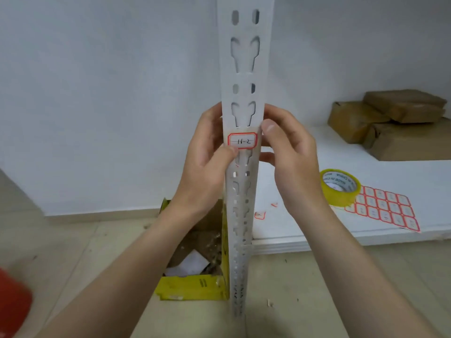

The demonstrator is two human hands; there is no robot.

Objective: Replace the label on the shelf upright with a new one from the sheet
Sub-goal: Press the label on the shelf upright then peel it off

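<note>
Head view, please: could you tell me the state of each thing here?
shelf upright: standing, gripped by left hand and right hand.
label: stuck on the shelf upright, left thumb at its lower-left corner.
label sheet: lying flat, tape roll at its corner.
yellow box: open, scraps inside.

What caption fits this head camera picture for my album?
The left hand and right hand hold the shelf upright by its red-bordered label; tape roll and label sheet lie nearby.

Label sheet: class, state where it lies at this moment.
In the head view, the label sheet lies flat on the white board at the right, beside the yellow tape roll that overlaps its corner.
</note>
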